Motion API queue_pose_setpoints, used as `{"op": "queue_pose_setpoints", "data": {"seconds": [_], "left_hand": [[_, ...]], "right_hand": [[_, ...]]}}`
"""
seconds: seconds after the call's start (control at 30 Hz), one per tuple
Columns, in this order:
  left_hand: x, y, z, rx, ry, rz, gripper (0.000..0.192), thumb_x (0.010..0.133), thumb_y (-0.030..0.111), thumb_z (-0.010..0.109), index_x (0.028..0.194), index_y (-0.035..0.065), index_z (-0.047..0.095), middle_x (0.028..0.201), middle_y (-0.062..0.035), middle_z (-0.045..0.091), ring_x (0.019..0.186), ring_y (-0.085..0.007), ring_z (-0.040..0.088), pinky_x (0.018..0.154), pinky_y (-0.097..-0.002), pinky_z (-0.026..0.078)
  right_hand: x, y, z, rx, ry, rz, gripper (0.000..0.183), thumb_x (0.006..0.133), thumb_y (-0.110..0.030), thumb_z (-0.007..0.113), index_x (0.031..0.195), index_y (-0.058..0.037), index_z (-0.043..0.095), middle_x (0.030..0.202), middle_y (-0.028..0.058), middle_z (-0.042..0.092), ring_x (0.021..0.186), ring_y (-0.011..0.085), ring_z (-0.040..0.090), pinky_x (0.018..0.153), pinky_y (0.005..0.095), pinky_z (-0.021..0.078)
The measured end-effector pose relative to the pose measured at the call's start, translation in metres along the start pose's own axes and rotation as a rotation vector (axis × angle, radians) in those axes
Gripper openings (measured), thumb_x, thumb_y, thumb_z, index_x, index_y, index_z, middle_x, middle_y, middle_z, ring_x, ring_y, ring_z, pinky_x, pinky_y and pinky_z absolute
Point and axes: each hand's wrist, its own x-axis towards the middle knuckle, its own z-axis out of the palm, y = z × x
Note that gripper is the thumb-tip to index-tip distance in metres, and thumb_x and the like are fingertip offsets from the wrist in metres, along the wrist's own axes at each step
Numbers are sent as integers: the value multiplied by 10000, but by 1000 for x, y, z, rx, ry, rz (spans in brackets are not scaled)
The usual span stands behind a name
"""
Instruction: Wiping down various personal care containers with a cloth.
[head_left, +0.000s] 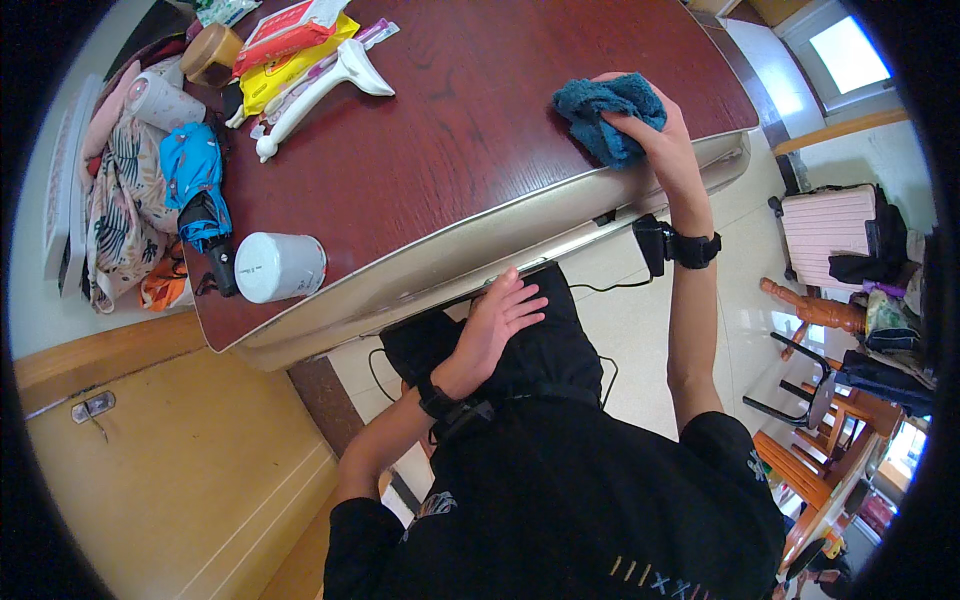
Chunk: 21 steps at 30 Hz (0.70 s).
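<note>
My right hand (664, 135) grips a crumpled dark teal cloth (611, 116) against the dark red wooden tabletop (465, 112), near its front edge on the right. The thumb lies over the cloth; most of the fingers are hidden behind it. My left hand (502, 322) is held over my lap, just off the table's front edge, palm partly showing, fingers apart and holding nothing. Left of it, a white cylindrical container (279, 266) lies on the table near the edge. Each wrist wears a black band with a small device.
A folded blue umbrella (193, 172) lies at the table's left edge. Behind it are a patterned cup (161, 101), a brown-lidded jar (212, 56), red (281, 37) and yellow (274, 79) packets and a white long-handled object (322, 90). A pink suitcase (829, 232) stands right.
</note>
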Motion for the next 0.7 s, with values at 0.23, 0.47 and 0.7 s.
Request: {"op": "queue_pose_setpoints", "data": {"seconds": [0.23, 0.47, 0.7], "left_hand": [[-1, -1, -2, 76, -13, 29, 936, 963, 585, 552, 1460, -152, 260, 1440, -306, 460, 1280, -349, 557, 1079, -438, 462], [-2, 7, 14, -63, 40, -13, 806, 963, 452, 546, 1448, -142, 299, 1416, -281, 503, 1267, -342, 567, 1064, -432, 466], [-1, 2, 13, -126, 60, -14, 712, 952, 434, 553, 1407, -91, 398, 1378, -259, 534, 1214, -323, 591, 1021, -437, 479]], "right_hand": [[1, -2, 0, 19, -15, -5, 284, 880, -64, 684, 1155, 5, 664, 1063, 34, 702, 983, 106, 627, 927, 259, 490], [0, 2, -1, 12, 11, -12, 285, 875, -58, 692, 1153, 0, 668, 1060, 33, 707, 977, 98, 624, 919, 261, 496], [-1, 4, -1, 12, 11, 5, 291, 864, -51, 701, 1149, -2, 672, 1066, 32, 708, 984, 103, 628, 914, 264, 500]]}}
